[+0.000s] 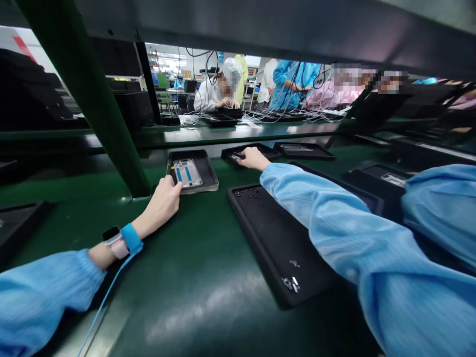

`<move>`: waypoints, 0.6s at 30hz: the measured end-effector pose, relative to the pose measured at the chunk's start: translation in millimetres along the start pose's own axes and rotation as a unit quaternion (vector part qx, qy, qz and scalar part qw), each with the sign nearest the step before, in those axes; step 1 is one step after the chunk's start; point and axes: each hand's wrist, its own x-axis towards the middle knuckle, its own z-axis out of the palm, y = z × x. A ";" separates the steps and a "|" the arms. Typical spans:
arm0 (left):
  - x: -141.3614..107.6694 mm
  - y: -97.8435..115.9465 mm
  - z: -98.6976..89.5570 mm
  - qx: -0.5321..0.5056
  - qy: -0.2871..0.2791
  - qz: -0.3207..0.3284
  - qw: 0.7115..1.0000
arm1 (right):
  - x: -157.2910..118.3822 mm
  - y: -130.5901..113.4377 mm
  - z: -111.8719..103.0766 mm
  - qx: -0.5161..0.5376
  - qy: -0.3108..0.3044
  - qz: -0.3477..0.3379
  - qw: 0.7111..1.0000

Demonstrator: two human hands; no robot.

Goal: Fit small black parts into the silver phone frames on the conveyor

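My left hand (163, 201) grips the near left corner of a black tray (208, 174) that lies on the green belt and holds a phone frame (188, 173) with blue strips. My right hand (254, 158) reaches further out and rests on a second black tray (269, 151) with a part in it; I cannot tell whether the fingers close on that part. A blue strap with a cord sits on my left wrist (131, 239). Both arms wear light blue sleeves.
A long black fixture plate (275, 238) lies under my right forearm. A green post (96, 99) slants up at the left. More black trays (303, 150) stand to the right and far left. Several people work at a bench across the line (219, 89).
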 end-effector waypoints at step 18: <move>14.2 -34.7 57.3 -0.099 -0.056 -0.037 0.993 | 0.2 4.3 6.9 -0.068 -0.045 -0.021 0.996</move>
